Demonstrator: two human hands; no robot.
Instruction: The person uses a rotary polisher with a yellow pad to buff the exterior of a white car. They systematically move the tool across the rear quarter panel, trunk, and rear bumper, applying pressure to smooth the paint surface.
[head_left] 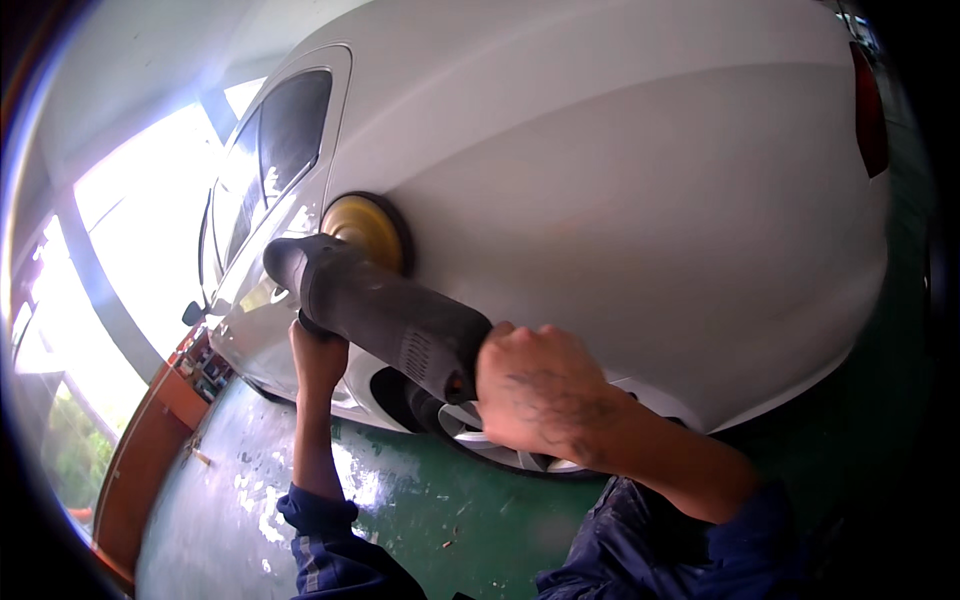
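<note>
A dark car polisher [390,315] with a round yellow pad [365,230] spans the middle of the head view. Its pad rests against the rear side panel of a white car [600,200], just behind the rear door. My right hand [540,390] is wrapped round the polisher's rear end. Beneath the polisher's front end, my left hand [318,350] is closed on a side handle, most of which is hidden by the hand and the tool body.
The car's rear wheel [480,430] lies below the polisher, and a red tail light [868,115] is at the far right. Green floor [440,500], shiny in places, runs beneath. Large bright windows [140,200] and an orange-brown low wall [140,460] stand at the left.
</note>
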